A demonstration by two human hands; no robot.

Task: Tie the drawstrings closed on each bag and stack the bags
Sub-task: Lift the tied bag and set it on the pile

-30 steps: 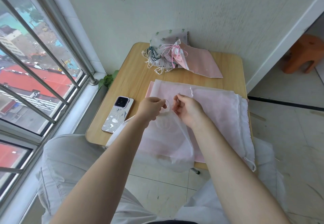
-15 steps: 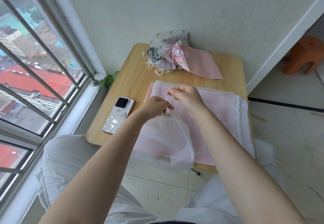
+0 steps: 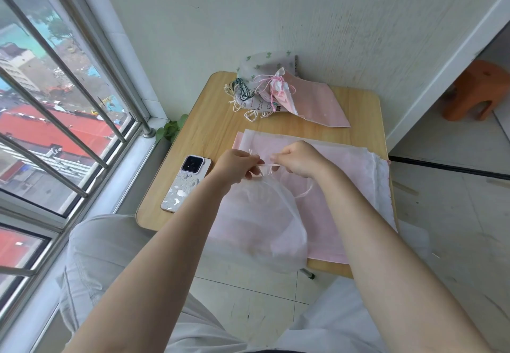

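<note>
Right now we pinch one pale drawstring [image 3: 267, 165] end in the left hand [image 3: 236, 165] and the other in the right hand [image 3: 298, 159], apart so the knot cinches. The sheer bag [image 3: 265, 220] hangs gathered at the bench's [image 3: 209, 120] near edge, over flat pink bags [image 3: 342, 187]. Tied bags [image 3: 265, 90] wait at the far side, likely our stack.

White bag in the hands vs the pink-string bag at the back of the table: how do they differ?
The white bag is gathered at the mouth, its drawstring pinched between the left hand and right hand; the pink-string bag lies untouched, already tied. The white bag hangs over the table's near edge; the pink-string bag rests on the tied pile by the wall. Both are drawstring bags.
</note>
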